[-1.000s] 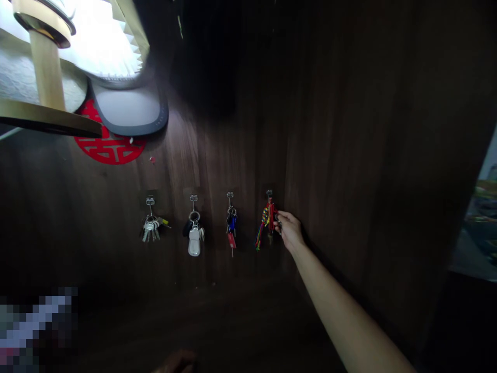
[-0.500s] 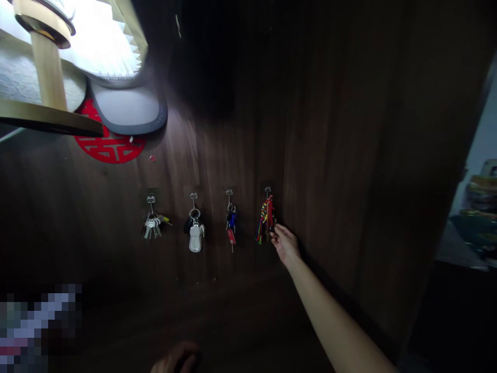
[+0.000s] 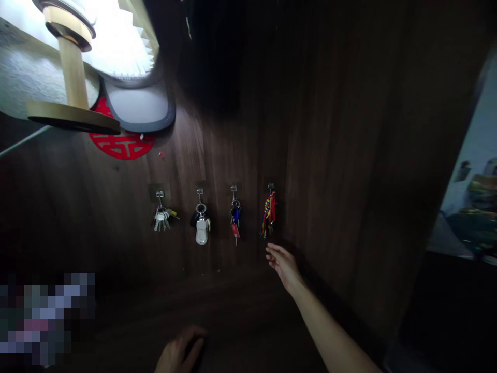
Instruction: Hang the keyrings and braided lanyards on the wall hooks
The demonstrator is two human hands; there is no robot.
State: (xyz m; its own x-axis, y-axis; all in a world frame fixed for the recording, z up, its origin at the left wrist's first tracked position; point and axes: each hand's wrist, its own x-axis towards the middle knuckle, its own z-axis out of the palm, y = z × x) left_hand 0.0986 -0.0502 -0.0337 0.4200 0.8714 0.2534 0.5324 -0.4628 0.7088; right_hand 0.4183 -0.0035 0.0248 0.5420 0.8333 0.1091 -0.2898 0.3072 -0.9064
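Observation:
Just below the rightmost key bunch (image 3: 269,213), with its red and multicoloured braided cords, my right hand (image 3: 283,263) is apart from it, fingers loosely spread and holding nothing. That bunch hangs from a small metal hook (image 3: 271,186) on the dark wood panel. To its left hang keys with a blue piece and a red tag (image 3: 235,220), then a bunch with a pale fob (image 3: 201,230), then silver keys (image 3: 161,219). My left hand (image 3: 180,351) is low in the picture, thumb and fingers apart, nothing seen in it.
A lit lamp with a wooden stem and round base (image 3: 73,118) takes up the upper left. Behind it are a grey cap (image 3: 140,103) and a red cut-out decoration (image 3: 126,146). A blurred area lies lower left. Past the panel's right edge stand indistinct items (image 3: 476,230).
My right hand has let go of the corded key bunch and drawn down away from it. My left hand has risen slightly into view. The whole view has shifted a little.

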